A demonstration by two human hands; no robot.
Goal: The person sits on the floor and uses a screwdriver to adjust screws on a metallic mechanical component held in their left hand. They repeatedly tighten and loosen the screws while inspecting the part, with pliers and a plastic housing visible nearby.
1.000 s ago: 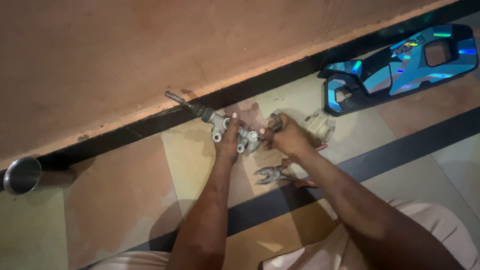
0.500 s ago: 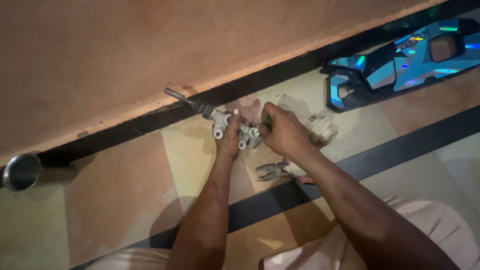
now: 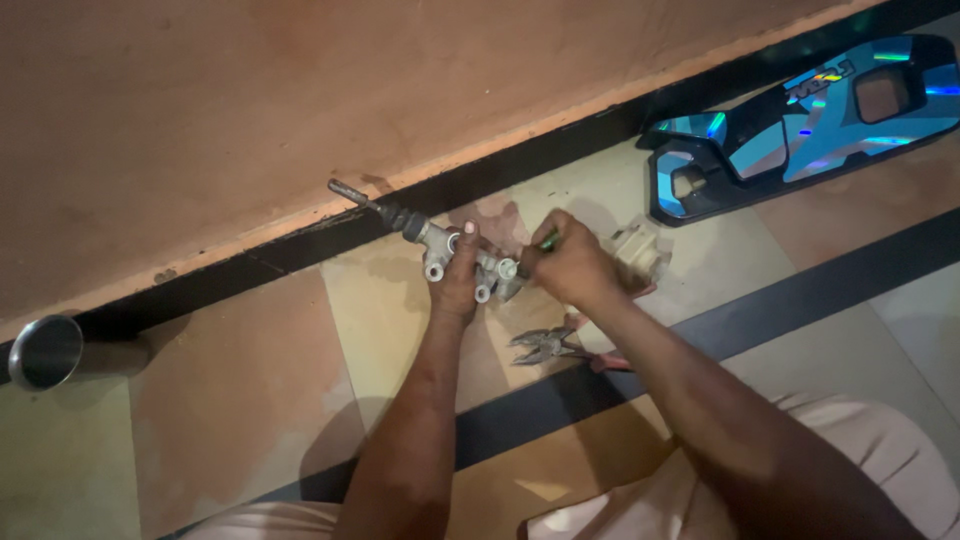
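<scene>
My left hand [image 3: 458,282] grips a grey metal cylinder part [image 3: 436,247] with a thin rod and black rubber boot sticking out toward the wall on the left. My right hand [image 3: 572,266] is closed around a thin green-handled tool [image 3: 546,242] whose tip meets the right end of the metal part. Both hands hover low over the tiled floor near the wall's black skirting.
Pliers with reddish handles [image 3: 560,348] lie on the floor just below my hands. A pale plastic reservoir piece [image 3: 640,252] sits behind my right hand. A glossy blue and black panel [image 3: 800,125] lies at upper right. A steel cup [image 3: 42,350] stands at far left.
My right hand has shifted slightly right along the metal part and the green tool now shows above its knuckles. The left hand keeps its grip in the same place.
</scene>
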